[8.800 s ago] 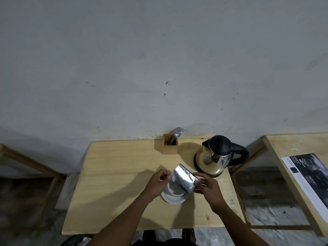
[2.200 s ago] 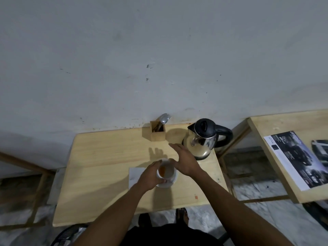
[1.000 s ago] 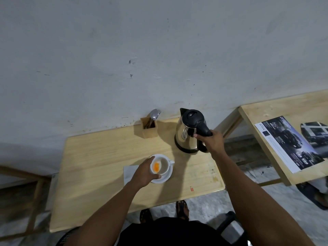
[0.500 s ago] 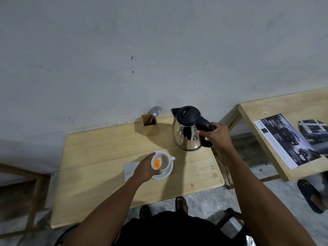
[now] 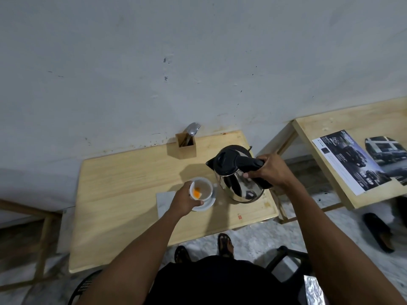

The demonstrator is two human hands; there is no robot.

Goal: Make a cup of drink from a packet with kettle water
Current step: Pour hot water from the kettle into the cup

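Note:
A white cup (image 5: 203, 188) with orange powder at its bottom stands on a white saucer (image 5: 208, 204) on the wooden table (image 5: 123, 194). My left hand (image 5: 184, 200) grips the cup's left side. My right hand (image 5: 269, 170) holds the black handle of the steel kettle (image 5: 239, 186), which hangs above the table just right of the cup, its spout pointing left toward the cup. No water is visible leaving the spout. A flat silvery packet (image 5: 164, 200) lies on the table, partly under my left hand.
A small wooden holder (image 5: 185, 146) with a spoon and fork stands at the table's back edge by the wall. A second table (image 5: 352, 128) to the right carries a magazine (image 5: 350, 164). A dark sandal (image 5: 377, 231) lies on the floor.
My right hand reached for the kettle, lifted it off the table and carried it left and closer to the cup. My left hand kept its grip on the cup.

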